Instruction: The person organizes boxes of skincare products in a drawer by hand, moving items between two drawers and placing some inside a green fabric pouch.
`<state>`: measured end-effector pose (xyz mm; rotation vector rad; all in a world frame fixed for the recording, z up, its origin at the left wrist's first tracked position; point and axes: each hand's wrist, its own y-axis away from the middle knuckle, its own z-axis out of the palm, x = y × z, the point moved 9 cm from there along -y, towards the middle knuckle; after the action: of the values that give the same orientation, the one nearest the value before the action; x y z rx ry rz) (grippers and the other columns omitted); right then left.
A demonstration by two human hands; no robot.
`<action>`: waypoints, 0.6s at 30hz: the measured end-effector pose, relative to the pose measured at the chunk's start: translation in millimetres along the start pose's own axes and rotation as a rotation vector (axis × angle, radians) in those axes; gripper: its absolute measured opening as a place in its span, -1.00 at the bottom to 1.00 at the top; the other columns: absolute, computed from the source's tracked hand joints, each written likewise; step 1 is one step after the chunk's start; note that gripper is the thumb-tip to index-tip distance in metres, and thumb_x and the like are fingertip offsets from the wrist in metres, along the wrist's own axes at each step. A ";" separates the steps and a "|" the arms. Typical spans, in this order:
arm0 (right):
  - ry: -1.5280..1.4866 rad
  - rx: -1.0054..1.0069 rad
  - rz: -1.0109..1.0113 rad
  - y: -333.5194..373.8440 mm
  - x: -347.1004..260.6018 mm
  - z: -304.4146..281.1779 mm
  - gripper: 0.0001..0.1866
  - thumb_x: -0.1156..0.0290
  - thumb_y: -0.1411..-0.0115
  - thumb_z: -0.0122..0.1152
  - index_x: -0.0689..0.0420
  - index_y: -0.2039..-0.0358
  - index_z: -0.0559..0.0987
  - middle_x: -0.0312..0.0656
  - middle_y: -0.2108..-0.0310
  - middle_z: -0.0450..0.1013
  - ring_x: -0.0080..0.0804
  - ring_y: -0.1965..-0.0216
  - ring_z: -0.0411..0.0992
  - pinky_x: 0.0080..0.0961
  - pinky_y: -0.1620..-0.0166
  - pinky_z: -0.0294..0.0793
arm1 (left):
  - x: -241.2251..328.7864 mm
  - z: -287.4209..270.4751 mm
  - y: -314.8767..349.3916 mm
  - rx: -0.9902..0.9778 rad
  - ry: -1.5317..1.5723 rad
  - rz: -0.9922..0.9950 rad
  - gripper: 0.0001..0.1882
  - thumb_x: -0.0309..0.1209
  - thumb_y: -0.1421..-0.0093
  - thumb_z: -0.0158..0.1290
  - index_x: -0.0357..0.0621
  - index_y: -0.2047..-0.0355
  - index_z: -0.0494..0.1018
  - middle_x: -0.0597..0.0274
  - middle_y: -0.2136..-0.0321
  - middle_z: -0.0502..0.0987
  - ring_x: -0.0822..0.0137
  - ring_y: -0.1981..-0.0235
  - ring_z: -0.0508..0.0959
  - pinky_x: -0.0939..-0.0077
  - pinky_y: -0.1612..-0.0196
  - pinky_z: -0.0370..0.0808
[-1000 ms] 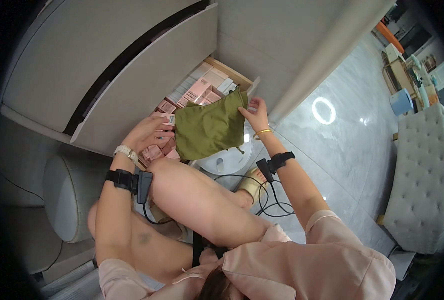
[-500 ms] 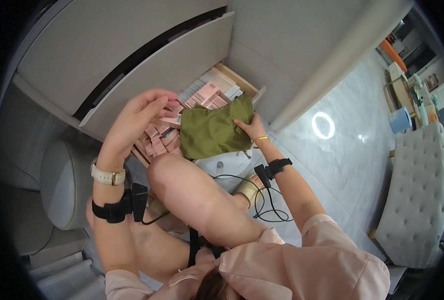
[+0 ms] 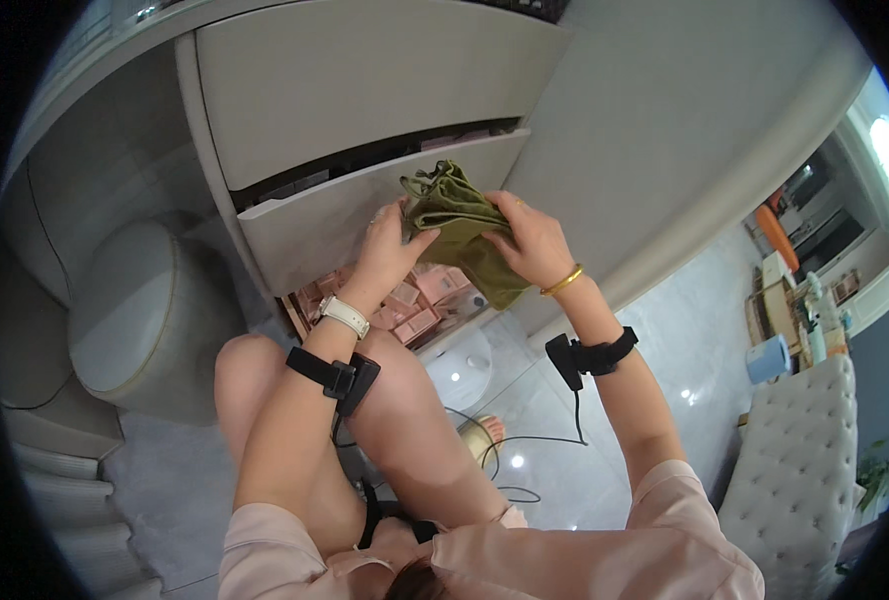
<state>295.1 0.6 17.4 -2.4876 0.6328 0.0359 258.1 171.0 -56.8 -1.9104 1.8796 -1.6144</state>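
Observation:
An olive-green satin drawstring pouch (image 3: 455,222) is raised above an open drawer, its gathered mouth and cord turned up and away from me. My left hand (image 3: 393,245) grips the pouch's left edge, with the thumb on the near side. The right edge is pinched between the thumb and fingers of my right hand (image 3: 533,240). Its lower part hangs down at the right. Whether anything lies inside the pouch cannot be seen. Beneath it, several small pink boxes (image 3: 405,318) fill the drawer, partly hidden by the pouch and my left arm.
The drawer's pale front (image 3: 305,235) stands between the cabinet and the boxes. To the left is a round grey stool (image 3: 130,310). A black cable (image 3: 540,438) loops over the floor near my foot (image 3: 482,437). A tufted bench (image 3: 800,450) stands far right.
The pouch has been lifted off the drawer and bunched at its mouth. My left hand, apart from it before, now grips it too. The view has shifted, showing more of the cabinet.

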 end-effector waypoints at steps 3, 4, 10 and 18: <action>0.110 -0.051 -0.045 -6.8 -9.0 -20.3 -0.54 0.43 -0.03 0.20 -0.04 0.01 0.37 -0.19 0.25 0.43 -0.11 0.27 0.44 -0.25 0.26 0.43 | 11.3 9.0 -2.7 -0.274 0.018 -0.253 -0.54 -0.28 -0.08 0.16 -0.32 0.09 0.38 -0.12 -0.06 0.32 -0.03 0.08 0.47 0.23 0.04 0.41; 0.104 -0.064 -0.049 -6.5 -13.0 -23.0 -0.54 0.45 -0.03 0.19 -0.05 0.01 0.38 -0.20 0.27 0.43 -0.12 0.27 0.44 -0.26 0.27 0.43 | 17.0 1.9 -3.4 -0.182 0.017 -0.184 -0.60 -0.29 -0.05 0.18 -0.31 0.18 0.42 -0.04 -0.03 0.34 0.00 0.07 0.46 0.22 0.05 0.40; 0.085 -0.110 -0.001 1.6 -17.5 -32.5 -0.53 0.48 -0.02 0.19 -0.09 0.01 0.41 -0.22 0.28 0.43 -0.12 0.28 0.43 -0.26 0.27 0.43 | 38.0 -1.8 -3.4 -0.092 0.254 0.043 -0.58 -0.30 0.02 0.25 -0.32 0.22 0.42 0.07 0.02 0.35 0.05 0.06 0.43 0.25 0.01 0.38; 0.115 -0.282 -0.132 -8.6 -41.3 -17.0 -0.49 0.50 0.00 0.19 -0.06 -0.02 0.39 -0.17 0.21 0.44 -0.08 0.23 0.43 -0.26 0.24 0.42 | 39.2 -1.0 5.0 -0.001 0.398 0.072 -0.13 -0.20 0.10 0.34 -0.23 -0.08 0.06 0.00 0.08 0.32 0.10 0.05 0.40 0.35 -0.08 0.33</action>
<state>260.4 15.6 42.7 -2.8153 0.5403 -0.0733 243.9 141.2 -35.1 -1.5887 2.0468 -2.0930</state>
